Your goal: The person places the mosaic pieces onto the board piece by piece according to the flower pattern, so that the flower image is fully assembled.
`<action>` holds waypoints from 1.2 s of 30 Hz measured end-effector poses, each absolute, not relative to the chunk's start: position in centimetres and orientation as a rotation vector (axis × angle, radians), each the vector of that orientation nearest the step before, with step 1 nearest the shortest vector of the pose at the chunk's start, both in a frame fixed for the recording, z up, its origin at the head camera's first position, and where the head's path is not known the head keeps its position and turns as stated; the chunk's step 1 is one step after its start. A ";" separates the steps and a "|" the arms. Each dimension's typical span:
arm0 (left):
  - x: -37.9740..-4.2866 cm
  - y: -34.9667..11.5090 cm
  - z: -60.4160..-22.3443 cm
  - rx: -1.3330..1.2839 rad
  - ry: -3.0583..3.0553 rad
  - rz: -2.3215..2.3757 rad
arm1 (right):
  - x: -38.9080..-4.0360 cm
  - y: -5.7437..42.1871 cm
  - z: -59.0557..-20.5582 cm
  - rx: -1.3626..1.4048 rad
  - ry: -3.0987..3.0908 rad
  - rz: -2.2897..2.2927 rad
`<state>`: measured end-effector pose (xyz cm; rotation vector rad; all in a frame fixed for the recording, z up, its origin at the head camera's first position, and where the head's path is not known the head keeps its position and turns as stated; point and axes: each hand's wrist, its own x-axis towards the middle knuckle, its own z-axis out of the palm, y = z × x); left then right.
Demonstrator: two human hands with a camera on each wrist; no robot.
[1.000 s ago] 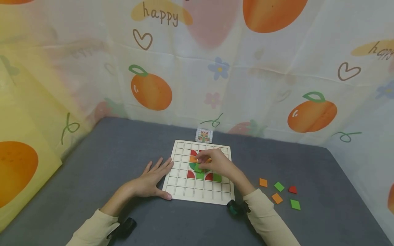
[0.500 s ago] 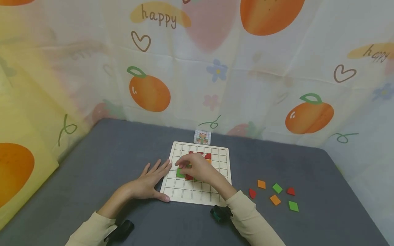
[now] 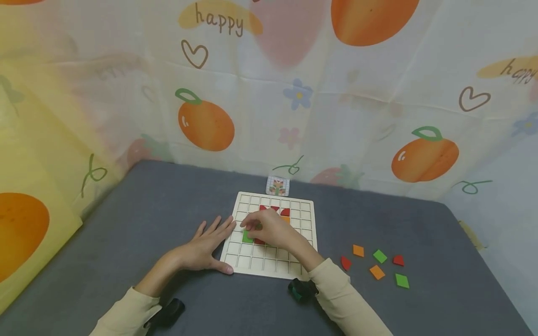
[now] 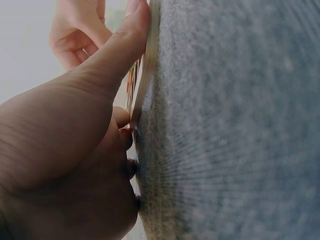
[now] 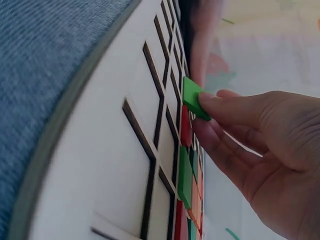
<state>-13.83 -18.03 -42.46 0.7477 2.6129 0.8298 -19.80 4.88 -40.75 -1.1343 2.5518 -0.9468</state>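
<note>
My right hand [image 3: 271, 228] pinches a green square tile [image 5: 191, 95] between thumb and fingers, seen close up in the right wrist view. The tile sits at the left end of a row, beside a red tile [image 5: 185, 125] on the pale gridded board [image 3: 269, 266]. Red and orange tiles show past the hand, which covers most of the pattern. Spread fingers of my left hand [image 3: 206, 252] touch the board's left edge, its thumb at the front-left corner. In the left wrist view, the thumb [image 4: 122, 50] lies along the board's rim.
A small pattern card [image 3: 277, 185] lies behind the board. To the right, on the grey cloth [image 3: 193, 186], are scattered loose tiles: a red rounded one [image 3: 346, 263], an orange square [image 3: 377, 272], a green one [image 3: 402, 281] and others. A printed curtain hangs behind.
Holding the green tile, my right hand has moved left from the pattern's middle to its left side, then stayed there. The left hand keeps its place on the board edge.
</note>
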 end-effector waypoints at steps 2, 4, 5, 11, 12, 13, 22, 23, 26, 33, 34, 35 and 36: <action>-13.8 -18.0 -42.4 0.748 2.612 0.828 | -19.8 4.8 -40.9 -1.134 2.558 -0.934; -13.8 -17.9 -42.4 0.753 2.612 0.822 | -19.8 4.8 -40.9 -1.128 2.570 -0.922; -13.8 -17.8 -42.4 0.755 2.612 0.819 | -19.7 4.8 -40.9 -1.121 2.577 -0.915; -13.8 -17.7 -42.3 0.756 2.612 0.805 | -19.5 4.8 -40.8 -1.096 2.610 -0.896; -13.8 -17.7 -42.3 0.756 2.613 0.805 | -19.5 4.8 -40.9 -1.096 2.612 -0.897; -13.8 -17.7 -42.3 0.756 2.615 0.803 | -19.5 4.8 -40.9 -1.095 2.615 -0.897; -13.8 -17.6 -42.3 0.749 2.618 0.804 | -19.5 4.8 -41.2 -1.082 2.618 -0.901; -13.8 -17.6 -42.3 0.749 2.617 0.805 | -19.5 4.8 -41.2 -1.087 2.617 -0.905; -13.8 -17.7 -42.3 0.749 2.617 0.811 | -19.4 4.9 -41.2 -1.111 2.624 -0.905; -13.8 -17.8 -42.5 0.740 2.627 0.810 | -18.7 6.2 -40.6 -1.128 2.653 -0.919; -13.8 -17.8 -42.5 0.738 2.627 0.813 | -18.6 6.5 -40.5 -1.129 2.652 -0.928; -13.8 -17.8 -42.5 0.735 2.627 0.816 | -18.5 6.8 -40.3 -1.135 2.650 -0.938; -13.8 -17.9 -42.5 0.733 2.626 0.818 | -18.4 7.2 -40.3 -1.140 2.648 -0.945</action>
